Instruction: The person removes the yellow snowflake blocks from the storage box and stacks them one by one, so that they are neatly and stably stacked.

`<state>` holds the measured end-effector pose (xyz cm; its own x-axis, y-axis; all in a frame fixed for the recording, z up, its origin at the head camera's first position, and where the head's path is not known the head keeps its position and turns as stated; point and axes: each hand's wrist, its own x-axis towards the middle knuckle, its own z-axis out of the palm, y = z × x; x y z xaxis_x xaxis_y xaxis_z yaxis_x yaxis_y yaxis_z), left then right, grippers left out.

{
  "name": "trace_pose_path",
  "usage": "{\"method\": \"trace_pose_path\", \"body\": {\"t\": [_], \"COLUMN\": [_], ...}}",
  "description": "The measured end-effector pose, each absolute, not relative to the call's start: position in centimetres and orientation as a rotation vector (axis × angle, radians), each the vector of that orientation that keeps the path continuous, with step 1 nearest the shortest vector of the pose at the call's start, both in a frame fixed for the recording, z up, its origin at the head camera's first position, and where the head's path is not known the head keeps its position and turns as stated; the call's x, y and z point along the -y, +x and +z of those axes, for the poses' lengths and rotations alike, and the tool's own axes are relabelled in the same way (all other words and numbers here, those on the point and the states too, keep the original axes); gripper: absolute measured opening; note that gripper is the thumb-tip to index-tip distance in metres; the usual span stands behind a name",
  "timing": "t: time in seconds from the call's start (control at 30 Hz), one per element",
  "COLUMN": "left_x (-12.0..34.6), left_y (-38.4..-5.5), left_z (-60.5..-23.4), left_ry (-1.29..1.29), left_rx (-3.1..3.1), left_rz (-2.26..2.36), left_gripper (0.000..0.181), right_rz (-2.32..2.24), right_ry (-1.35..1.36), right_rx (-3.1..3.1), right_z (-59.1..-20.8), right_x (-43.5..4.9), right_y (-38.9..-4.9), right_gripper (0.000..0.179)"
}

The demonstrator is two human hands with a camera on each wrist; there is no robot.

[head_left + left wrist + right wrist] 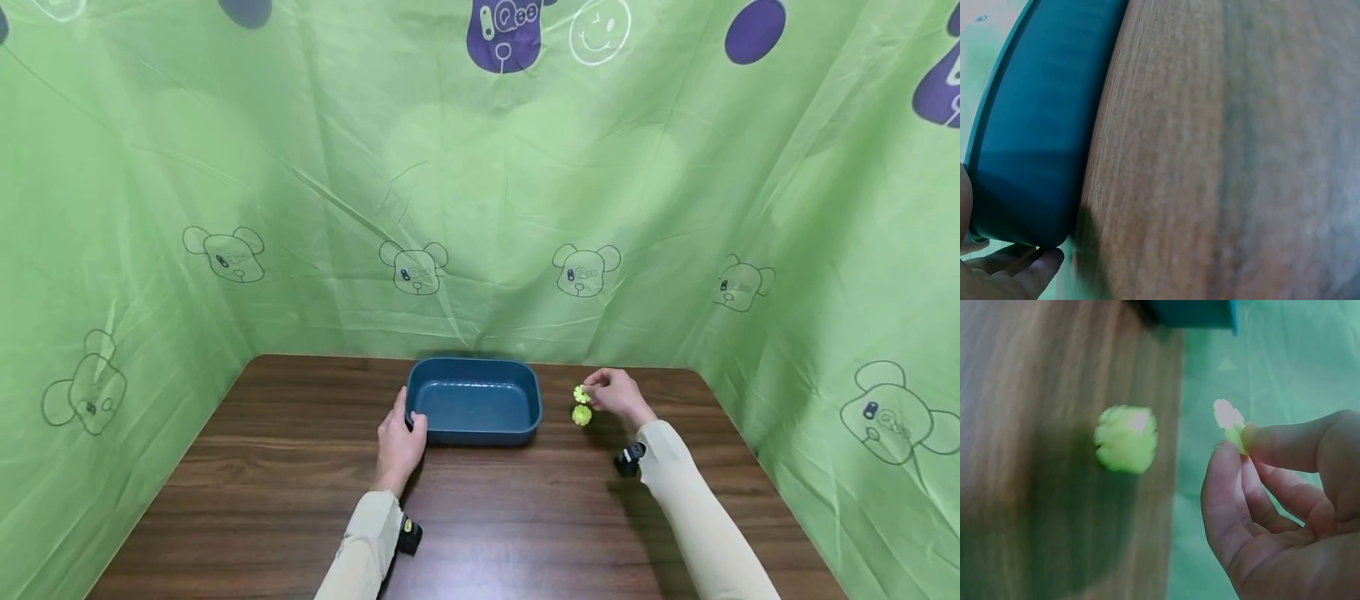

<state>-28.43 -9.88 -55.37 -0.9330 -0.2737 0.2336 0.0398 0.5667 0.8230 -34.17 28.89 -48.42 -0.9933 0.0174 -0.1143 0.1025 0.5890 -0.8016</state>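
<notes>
A dark teal rectangular basin (472,437) stands on the table, its hollow facing up. At its near left corner my left hand (401,442) holds it, the thumb at the rim and the fingers along the outer side; the left wrist view shows the basin wall (1041,125) beside the fingertips (1044,269). My right hand (617,393) pinches a thin yellow-green flower-shaped piece (1229,422) between thumb and index finger, raised off the table. Just nearer than it sits a thicker yellow-green scalloped piece (581,415), apart from the hand; whether it is a stack is too blurred to tell.
The brown wood-grain table (510,517) runs back to a green printed curtain (495,308), which also hangs at both sides. The basin lies left of the yellow-green pieces, with a strip of table between. A black wrist camera (628,459) sits on the right wrist.
</notes>
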Motion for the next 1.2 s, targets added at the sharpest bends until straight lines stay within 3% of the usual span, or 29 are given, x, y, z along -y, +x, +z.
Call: {"method": "trace_pose_path", "body": {"t": [0.53,1.2], "left_x": [9.8,9.8], "left_y": [-28.7,-28.5], "left_z": [-55.1,-55.2], "left_ry": [0.203,0.188], "left_rx": [2.460,2.453], "left_rz": [-1.327,-1.325], "left_gripper": [0.061,0.060], "right_rz": [-1.357,-1.206], "right_ry": [0.159,0.146], "right_rx": [-2.690,-2.821], "right_z": [-51.6,-52.1], "right_x": [-30.2,-29.9], "right_y": [-34.4,-33.8], "right_gripper": [0.015,0.017]}}
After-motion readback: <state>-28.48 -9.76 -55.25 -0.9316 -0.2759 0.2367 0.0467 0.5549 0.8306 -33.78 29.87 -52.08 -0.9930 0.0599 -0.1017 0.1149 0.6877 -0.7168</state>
